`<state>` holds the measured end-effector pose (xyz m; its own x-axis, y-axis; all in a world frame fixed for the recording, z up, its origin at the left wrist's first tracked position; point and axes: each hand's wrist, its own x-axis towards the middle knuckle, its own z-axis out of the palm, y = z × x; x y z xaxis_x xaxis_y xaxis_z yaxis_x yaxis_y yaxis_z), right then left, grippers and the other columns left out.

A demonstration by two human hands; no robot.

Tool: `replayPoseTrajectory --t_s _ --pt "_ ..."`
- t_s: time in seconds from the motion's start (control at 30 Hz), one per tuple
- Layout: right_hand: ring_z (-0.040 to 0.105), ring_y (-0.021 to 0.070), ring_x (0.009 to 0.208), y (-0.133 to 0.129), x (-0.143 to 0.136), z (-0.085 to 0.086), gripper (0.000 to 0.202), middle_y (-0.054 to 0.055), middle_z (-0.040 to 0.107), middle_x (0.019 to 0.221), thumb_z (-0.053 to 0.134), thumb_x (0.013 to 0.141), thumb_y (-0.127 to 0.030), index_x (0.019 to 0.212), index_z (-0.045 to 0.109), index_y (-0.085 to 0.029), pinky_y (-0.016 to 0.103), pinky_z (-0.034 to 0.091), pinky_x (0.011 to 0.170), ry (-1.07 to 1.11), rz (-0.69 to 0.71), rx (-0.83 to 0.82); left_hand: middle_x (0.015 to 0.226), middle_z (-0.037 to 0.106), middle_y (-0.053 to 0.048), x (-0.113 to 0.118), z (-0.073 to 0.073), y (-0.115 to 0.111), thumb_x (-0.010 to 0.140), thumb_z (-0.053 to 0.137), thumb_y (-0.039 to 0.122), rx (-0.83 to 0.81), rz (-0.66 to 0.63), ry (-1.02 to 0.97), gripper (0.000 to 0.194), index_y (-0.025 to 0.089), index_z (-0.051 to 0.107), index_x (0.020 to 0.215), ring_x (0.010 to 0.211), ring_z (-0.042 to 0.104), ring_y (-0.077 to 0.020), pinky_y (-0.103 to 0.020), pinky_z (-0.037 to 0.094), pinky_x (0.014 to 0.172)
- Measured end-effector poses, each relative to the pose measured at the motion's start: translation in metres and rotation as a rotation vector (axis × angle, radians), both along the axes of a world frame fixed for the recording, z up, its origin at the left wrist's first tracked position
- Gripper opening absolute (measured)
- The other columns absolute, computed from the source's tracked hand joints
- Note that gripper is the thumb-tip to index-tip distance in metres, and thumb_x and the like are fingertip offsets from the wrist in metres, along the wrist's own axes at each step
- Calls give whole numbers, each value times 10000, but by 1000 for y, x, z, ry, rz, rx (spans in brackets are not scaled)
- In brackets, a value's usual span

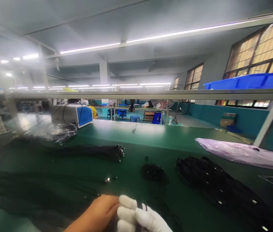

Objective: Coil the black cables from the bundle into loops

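Note:
At the bottom centre, my right hand [141,214] wears a white glove, its fingers curled around a thin black cable. Bare and partly cut off by the frame, my left hand [103,209] touches the gloved fingertips; its own fingertips are hidden. A bundle of black cables [102,151] with metallic ends lies on the green table [131,170] to the left. Just beyond my hands sits a small coil of black cable [153,172]. A large heap of black cables [213,180] spreads to the right.
A blue and white machine [84,115] and clear plastic bag [65,132] stand back left. A pink plastic-wrapped package [238,153] lies at right. A metal shelf rail [136,94] crosses above, carrying a blue tray [252,81]. Dark cables blur at lower left.

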<state>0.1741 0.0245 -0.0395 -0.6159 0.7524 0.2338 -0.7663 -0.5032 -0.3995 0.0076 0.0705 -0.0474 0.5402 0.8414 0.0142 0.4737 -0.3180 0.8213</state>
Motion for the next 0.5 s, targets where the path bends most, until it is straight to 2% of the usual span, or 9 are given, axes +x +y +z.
replayPoseTrajectory --t_s 0.1,0.17,0.23,0.3,0.4,0.5 --pt "510 99 648 8 16 -1 294 -22 552 719 780 698 -224 931 618 -147 296 429 733 -109 -228 -112 784 674 11 0 3 -3 873 391 223 231 93 298 262 226 632 769 727 601 -168 -228 390 647" --pt "606 165 834 14 28 -4 345 45 661 904 760 726 -234 1037 636 -149 386 427 893 -223 -367 -175 823 696 2 4 -1 -9 885 367 192 316 124 447 273 247 627 824 739 643 -179 -227 400 626" --pt "625 215 960 19 36 -7 397 98 676 1051 755 735 -261 1093 635 -137 431 406 967 -288 -455 -215 827 704 -5 12 -10 -18 884 367 165 384 127 549 268 252 619 855 725 668 -189 -227 404 599" --pt "626 237 1008 21 39 -9 413 126 663 1124 753 741 -281 1107 636 -130 454 389 1002 -334 -485 -231 786 700 -7 21 -21 -27 866 407 152 488 125 633 228 246 614 844 682 671 -198 -233 399 575" --pt "630 246 1009 21 38 -11 431 144 650 1152 750 744 -298 1123 629 -132 461 387 1005 -389 -492 -216 701 666 3 30 -33 -38 827 480 136 672 120 612 155 228 594 776 612 637 -177 -234 384 570" --pt "635 240 962 19 33 -15 427 134 666 1096 742 753 -313 1125 620 -143 444 413 954 -477 -502 -170 631 616 8 33 -31 -41 826 493 127 866 78 510 160 207 551 700 546 574 -144 -246 353 555"
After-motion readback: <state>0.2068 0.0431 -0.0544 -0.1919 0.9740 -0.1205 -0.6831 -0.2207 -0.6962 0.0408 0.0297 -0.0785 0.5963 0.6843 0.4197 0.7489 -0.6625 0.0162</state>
